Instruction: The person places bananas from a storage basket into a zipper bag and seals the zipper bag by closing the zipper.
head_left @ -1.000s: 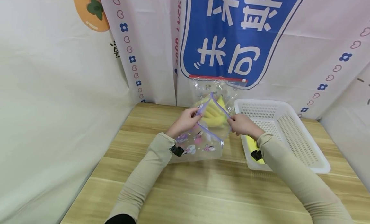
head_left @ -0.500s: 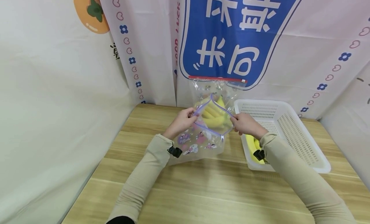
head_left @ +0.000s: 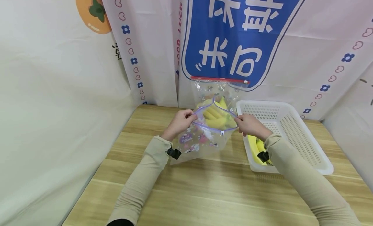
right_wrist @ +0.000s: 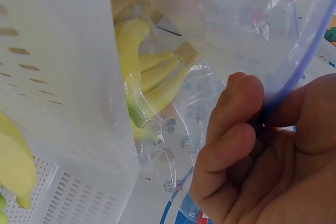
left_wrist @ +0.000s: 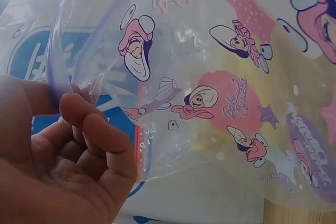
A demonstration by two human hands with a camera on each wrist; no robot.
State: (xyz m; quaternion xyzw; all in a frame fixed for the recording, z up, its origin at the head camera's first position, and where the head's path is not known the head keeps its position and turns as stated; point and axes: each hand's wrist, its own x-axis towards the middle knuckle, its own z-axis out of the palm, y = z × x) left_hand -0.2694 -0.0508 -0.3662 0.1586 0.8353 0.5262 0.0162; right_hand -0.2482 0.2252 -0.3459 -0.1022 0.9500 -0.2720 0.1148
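Note:
A clear zip bag (head_left: 201,140) with purple edging and cartoon prints hangs between both hands, its mouth spread wide. My left hand (head_left: 180,122) pinches the purple rim on one side, thumb against fingers in the left wrist view. On the opposite side my right hand (head_left: 251,125) pinches the rim; its curled fingers (right_wrist: 239,100) show in the right wrist view. Behind it, a second clear zip bag (head_left: 205,88) with a red zip strip leans on the backdrop. Bananas (right_wrist: 157,74) lie inside that second bag, seen partly through the purple-edged one.
At the right stands a white plastic basket (head_left: 306,138) with slotted walls, its near-left corner under my right wrist. It holds bananas (head_left: 253,150) and something green (right_wrist: 2,208). A printed cloth backdrop (head_left: 157,41) rises behind the wooden table (head_left: 204,193).
Both hands have drawn apart, left hand leftward and right hand slightly rightward. The purple-edged bag's mouth has widened and its zip end has risen. The red-strip bag and basket stay put.

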